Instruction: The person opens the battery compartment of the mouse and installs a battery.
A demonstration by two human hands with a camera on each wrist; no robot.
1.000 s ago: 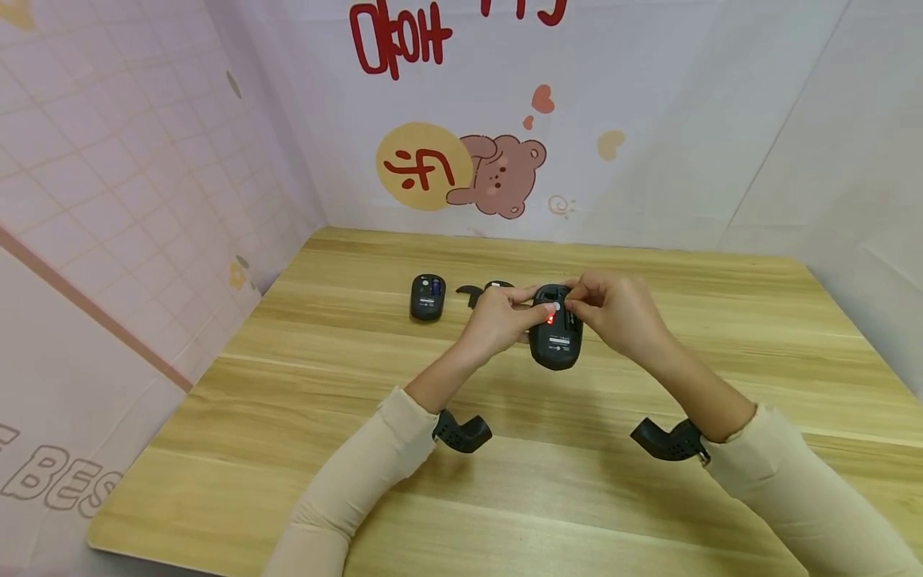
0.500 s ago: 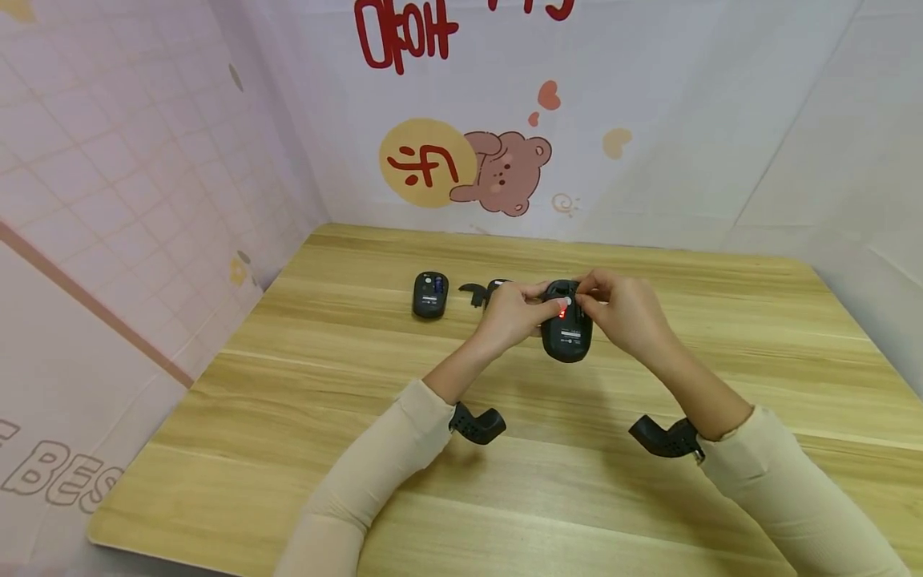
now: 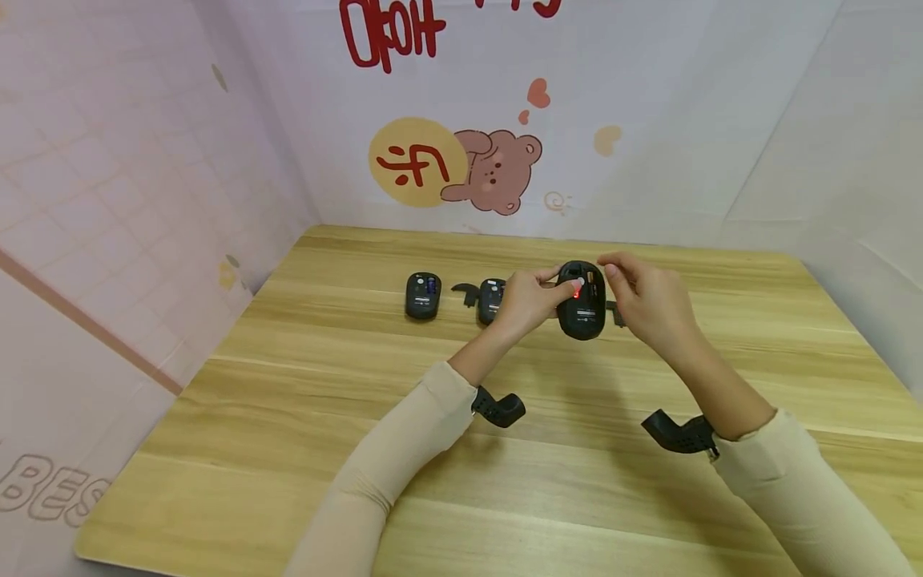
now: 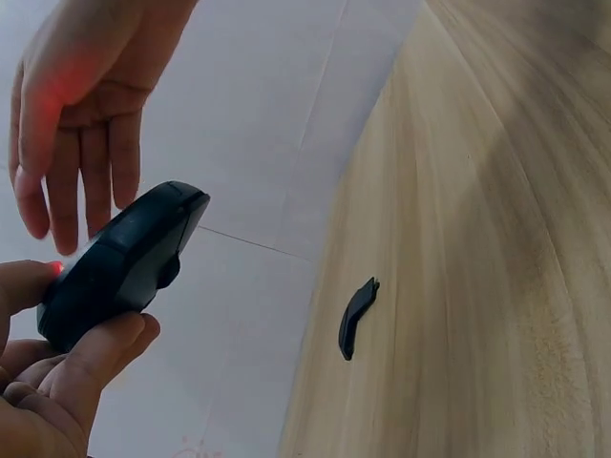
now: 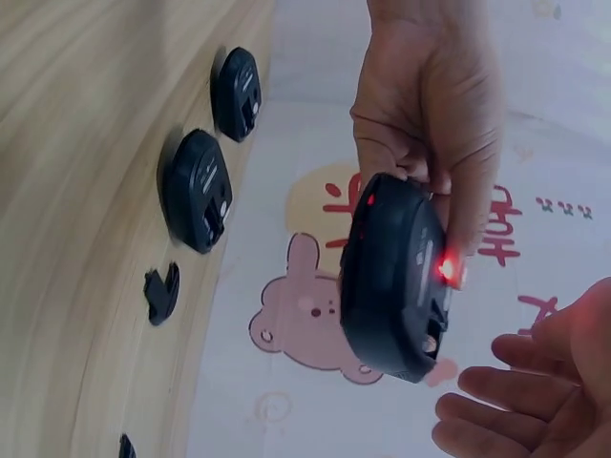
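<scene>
My left hand (image 3: 530, 300) grips a black computer mouse (image 3: 581, 319), raised over the table with its underside toward me. The thumb lies on that underside beside a glowing red light, and the fingers support the other face. In the mouse's uncovered battery bay sits a battery (image 3: 590, 278) with a copper-coloured end. Just right of the mouse is my right hand (image 3: 652, 300), apart from it. In the right wrist view the right hand's fingers (image 5: 516, 396) are spread loosely and hold nothing. A black battery cover (image 4: 358, 320) lies on the table, partly behind the right hand in the head view.
Two more black mice lie underside up toward the back: the left mouse (image 3: 422, 296) shows a blue battery, and the nearer mouse (image 3: 490, 300) is partly behind my left hand. Between them lies another black cover (image 3: 467, 291). A printed cloth wall (image 3: 649, 192) stands behind the table (image 3: 548, 481).
The right hand has drawn away from the mouse's battery bay to the right, its fingers loosened. The left hand has carried the mouse slightly right and up, and the copper-ended battery now shows.
</scene>
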